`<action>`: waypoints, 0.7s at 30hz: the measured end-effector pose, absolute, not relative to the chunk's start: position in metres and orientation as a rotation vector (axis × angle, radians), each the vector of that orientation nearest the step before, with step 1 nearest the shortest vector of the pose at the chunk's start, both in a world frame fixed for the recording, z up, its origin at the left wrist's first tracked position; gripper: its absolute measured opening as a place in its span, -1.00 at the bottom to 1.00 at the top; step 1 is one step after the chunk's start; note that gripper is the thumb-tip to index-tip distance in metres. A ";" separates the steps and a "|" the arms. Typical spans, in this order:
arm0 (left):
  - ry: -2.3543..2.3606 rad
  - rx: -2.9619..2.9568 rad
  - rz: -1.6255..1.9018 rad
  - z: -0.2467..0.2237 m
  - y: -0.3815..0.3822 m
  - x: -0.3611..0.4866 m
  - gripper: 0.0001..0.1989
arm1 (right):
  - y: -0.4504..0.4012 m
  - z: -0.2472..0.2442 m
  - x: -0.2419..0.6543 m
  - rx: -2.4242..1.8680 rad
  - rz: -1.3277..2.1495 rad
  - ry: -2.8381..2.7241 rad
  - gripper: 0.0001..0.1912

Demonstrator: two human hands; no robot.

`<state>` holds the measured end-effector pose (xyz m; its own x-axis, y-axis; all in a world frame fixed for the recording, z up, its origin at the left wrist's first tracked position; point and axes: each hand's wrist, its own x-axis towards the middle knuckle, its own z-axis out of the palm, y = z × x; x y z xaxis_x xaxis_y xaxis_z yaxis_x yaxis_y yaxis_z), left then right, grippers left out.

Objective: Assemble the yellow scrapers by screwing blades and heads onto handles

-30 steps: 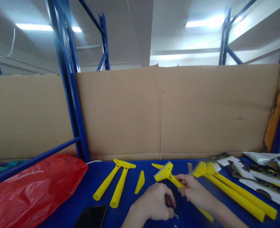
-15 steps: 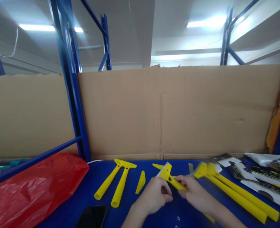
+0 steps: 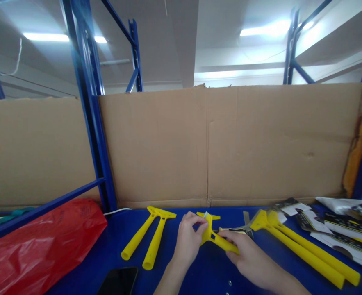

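Between my hands is a yellow scraper [image 3: 225, 244] with a short handle, tilted so that its wide head points up and left. My right hand [image 3: 248, 256] is closed around the handle. At the head's left edge, the thumb and fingers of my left hand [image 3: 188, 235] are pinched together, covering part of it. A pale strip of the blade [image 3: 206, 214] shows at the top. Just behind the head lies a small flat yellow piece [image 3: 217, 217]. Beyond my right fingers is a partly hidden tool [image 3: 237, 230].
Two short yellow scraper handles [image 3: 154, 241] lie to the left, near a black phone [image 3: 119, 280] and red plastic bag [image 3: 45, 250]. Right are two long yellow scrapers [image 3: 303, 252] and black-and-white packages [image 3: 347, 233]. Small metal nuts [image 3: 230, 282] lie in front. Cardboard [image 3: 168, 147] stands behind.
My left hand has moved up and pinches at the scraper's head, which has tilted. The loose yellow piece left of my hand is no longer visible; I cannot tell whether it is held or covered.
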<state>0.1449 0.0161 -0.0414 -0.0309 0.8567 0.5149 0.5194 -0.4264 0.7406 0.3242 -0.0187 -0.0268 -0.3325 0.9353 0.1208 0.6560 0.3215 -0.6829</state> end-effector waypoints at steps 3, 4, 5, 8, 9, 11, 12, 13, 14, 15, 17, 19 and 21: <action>1.422 1.909 1.462 -0.043 0.017 0.146 -0.89 | -0.020 -0.026 0.324 -1.402 0.722 -2.104 -0.44; 1.415 1.890 1.473 -0.043 0.017 0.146 -0.89 | -0.020 -0.026 0.324 -1.394 0.725 -2.104 -0.44; 1.413 1.858 1.487 -0.043 0.018 0.146 -0.90 | -0.020 -0.026 0.324 -1.387 0.724 -2.102 -0.45; 1.399 1.682 1.549 -0.042 0.020 0.146 -0.93 | -0.021 -0.027 0.324 -1.371 0.708 -2.115 -0.47; 1.372 1.588 1.563 -0.041 0.020 0.146 -0.89 | -0.020 -0.027 0.324 -1.362 0.701 -2.123 -0.47; 1.267 1.370 1.528 -0.039 0.020 0.146 -0.77 | -0.020 -0.029 0.325 -1.343 0.683 -2.129 -0.48; 1.205 1.268 1.485 -0.038 0.020 0.146 -0.71 | -0.020 -0.030 0.326 -1.332 0.673 -2.130 -0.48; 1.152 1.184 1.442 -0.037 0.019 0.146 -0.65 | -0.020 -0.030 0.326 -1.321 0.661 -2.129 -0.48; 1.117 1.128 1.409 -0.036 0.019 0.146 -0.61 | -0.019 -0.031 0.326 -1.315 0.653 -2.130 -0.48; 1.099 1.104 1.395 -0.036 0.018 0.146 -0.58 | -0.019 -0.031 0.327 -1.315 0.647 -2.128 -0.48; 1.102 1.120 1.426 -0.037 0.018 0.148 -0.58 | -0.020 -0.030 0.327 -1.323 0.648 -2.126 -0.48; 1.134 1.190 1.471 -0.041 0.019 0.150 -0.62 | -0.020 -0.029 0.327 -1.336 0.661 -2.130 -0.47; 1.212 1.319 1.508 -0.044 0.019 0.152 -0.67 | -0.019 -0.027 0.326 -1.349 0.688 -2.124 -0.47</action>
<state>0.1517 0.0188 -0.0440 -0.1581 0.9568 0.2439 0.0325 -0.2418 0.9698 0.3259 -0.0193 -0.0272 -0.3638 0.9177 0.1598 0.6497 0.3729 -0.6625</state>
